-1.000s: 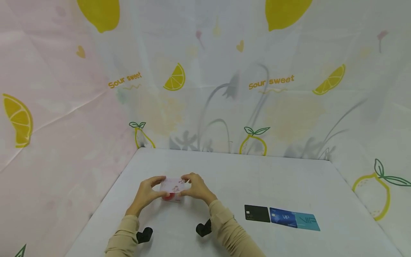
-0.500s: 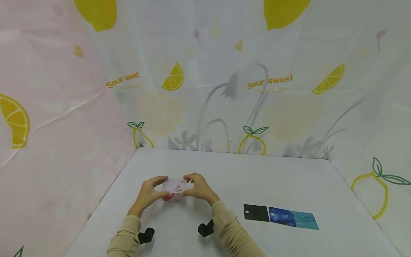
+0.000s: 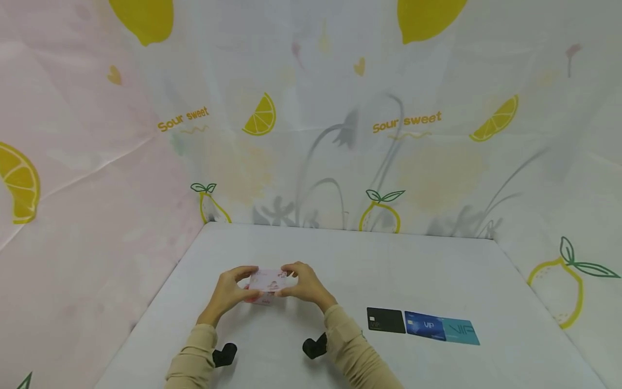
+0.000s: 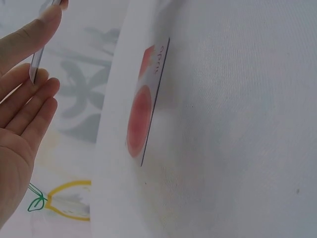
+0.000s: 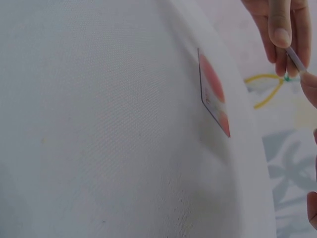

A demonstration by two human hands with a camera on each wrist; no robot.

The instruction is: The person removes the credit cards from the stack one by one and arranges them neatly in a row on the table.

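Note:
A pale pink card [image 3: 268, 280] with a small printed picture is held above the table between both hands. My left hand [image 3: 227, 293] pinches its left end with thumb and fingers. On the other end, my right hand [image 3: 305, 284] has the same kind of grip. Beneath it, a white card with a red round print [image 3: 262, 299] lies on the table, partly hidden in the head view. That lower card [image 4: 139, 121] shows more fully in the left wrist view, apart from the hands. The held card [image 5: 296, 59] appears nearly edge-on in the right wrist view.
To the right on the white table [image 3: 389, 275] lie a black VIP card [image 3: 386, 320], a blue VIP card [image 3: 425, 326] and a teal VIP card [image 3: 460, 331] in a row. A black wrist device [image 3: 315, 346] sits by each sleeve. Lemon-print cloth walls stand behind and beside the table.
Both hands have shifted slightly to the right with the pink card, still gripping it. The head view has turned a little. The cards on the table stay where they were.

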